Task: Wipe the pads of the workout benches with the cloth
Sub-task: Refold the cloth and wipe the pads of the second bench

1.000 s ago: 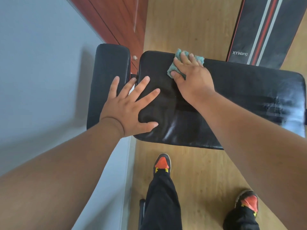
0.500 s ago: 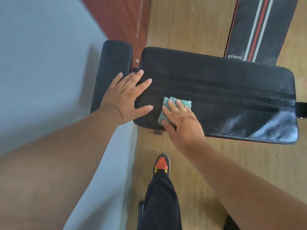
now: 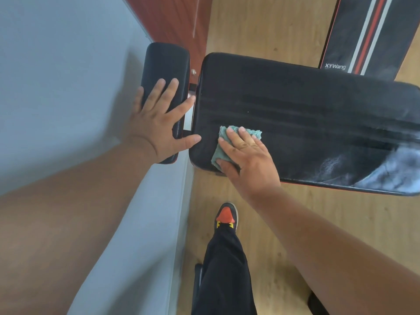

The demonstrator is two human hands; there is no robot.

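A long black bench pad [image 3: 306,114] lies across the middle of the view, with damp streaks and a dull dusty patch at its right end. My right hand [image 3: 247,160] presses a green cloth [image 3: 227,146] flat on the pad's near left corner. A smaller black pad [image 3: 164,71] sits to the left, by the wall. My left hand [image 3: 159,123] rests on it with fingers spread, thumb reaching toward the long pad's edge.
A grey wall [image 3: 68,87] runs along the left and a reddish wooden door [image 3: 172,17] stands behind the small pad. A second bench pad with red and white stripes [image 3: 368,32] lies at the top right. My shoe [image 3: 226,215] stands on the wooden floor.
My right hand dragged the cloth from the long pad's far edge to its near left corner. My left hand moved from the long pad onto the small pad.
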